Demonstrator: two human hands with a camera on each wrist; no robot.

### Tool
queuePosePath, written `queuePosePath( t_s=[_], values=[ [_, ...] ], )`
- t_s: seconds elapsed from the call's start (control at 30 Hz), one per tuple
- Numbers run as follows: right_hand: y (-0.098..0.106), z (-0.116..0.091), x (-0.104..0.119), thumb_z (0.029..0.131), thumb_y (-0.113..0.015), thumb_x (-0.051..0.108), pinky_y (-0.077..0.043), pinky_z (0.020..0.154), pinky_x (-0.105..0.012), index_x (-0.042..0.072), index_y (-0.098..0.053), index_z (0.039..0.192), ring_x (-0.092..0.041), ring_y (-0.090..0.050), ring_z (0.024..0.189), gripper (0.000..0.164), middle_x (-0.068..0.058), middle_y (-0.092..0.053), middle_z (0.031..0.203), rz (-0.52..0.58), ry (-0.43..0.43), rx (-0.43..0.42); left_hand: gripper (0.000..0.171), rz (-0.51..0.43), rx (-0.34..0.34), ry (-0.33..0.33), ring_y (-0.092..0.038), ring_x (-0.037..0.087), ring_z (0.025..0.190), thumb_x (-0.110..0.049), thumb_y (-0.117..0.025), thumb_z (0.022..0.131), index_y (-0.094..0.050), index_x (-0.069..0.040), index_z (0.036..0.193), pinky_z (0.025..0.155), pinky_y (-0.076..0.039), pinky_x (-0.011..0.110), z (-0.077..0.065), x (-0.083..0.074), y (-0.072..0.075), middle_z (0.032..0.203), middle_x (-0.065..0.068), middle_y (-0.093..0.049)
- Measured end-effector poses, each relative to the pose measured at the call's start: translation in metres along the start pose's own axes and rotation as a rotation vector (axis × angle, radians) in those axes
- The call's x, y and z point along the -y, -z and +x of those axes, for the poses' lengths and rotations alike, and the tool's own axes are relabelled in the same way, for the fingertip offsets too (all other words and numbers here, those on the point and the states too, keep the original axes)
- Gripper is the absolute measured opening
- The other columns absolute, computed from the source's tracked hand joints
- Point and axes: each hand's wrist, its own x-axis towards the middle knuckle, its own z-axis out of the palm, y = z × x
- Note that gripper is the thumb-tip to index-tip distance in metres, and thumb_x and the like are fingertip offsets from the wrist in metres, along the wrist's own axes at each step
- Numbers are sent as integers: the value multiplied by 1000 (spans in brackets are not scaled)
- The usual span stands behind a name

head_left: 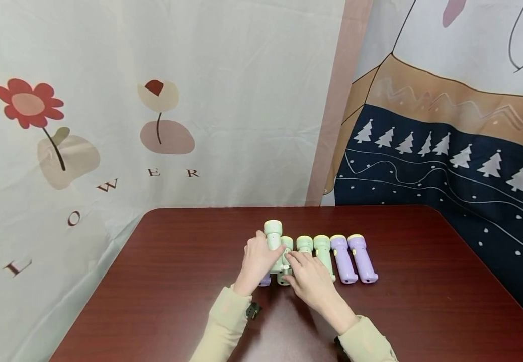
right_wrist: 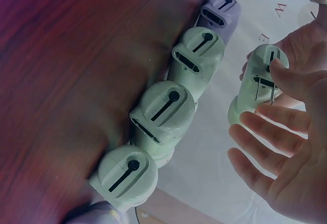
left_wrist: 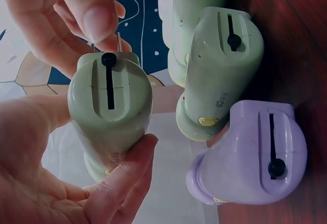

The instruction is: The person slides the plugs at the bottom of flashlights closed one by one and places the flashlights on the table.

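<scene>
My left hand (head_left: 257, 259) grips a pale green flashlight (head_left: 273, 240) and holds it above the table, lens end away from me. At its near end is a black slider (left_wrist: 108, 59) in a slot, and two thin metal prongs (right_wrist: 272, 95) stick out beside it. The thumb of my right hand (head_left: 312, 282) is at the slider, seeming to touch it, while the other fingers (right_wrist: 265, 132) extend loosely beneath the prongs. Behind the held flashlight, another green flashlight (left_wrist: 219, 73) and a purple flashlight (left_wrist: 255, 157) lie on the table, the purple one mostly hidden in the head view.
Farther right in the row lie two green flashlights (head_left: 304, 243) and two purple flashlights (head_left: 363, 259) on the brown table (head_left: 189, 261). Printed cloth (head_left: 252, 100) hangs behind the table's far edge.
</scene>
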Motion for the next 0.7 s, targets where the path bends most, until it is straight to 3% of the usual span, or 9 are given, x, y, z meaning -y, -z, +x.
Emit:
queuePosePath(
  t_s=[0.7],
  values=[
    [-3, 0, -2, 77, -76, 27, -49, 74, -34, 9, -65, 102, -18, -63, 93, 32, 0, -68, 98, -41, 46, -86, 42, -16, -21, -21, -60, 32, 64, -34, -76, 73, -53, -1, 87, 55, -47, 37, -4, -7, -2, 72, 13, -58]
  ],
)
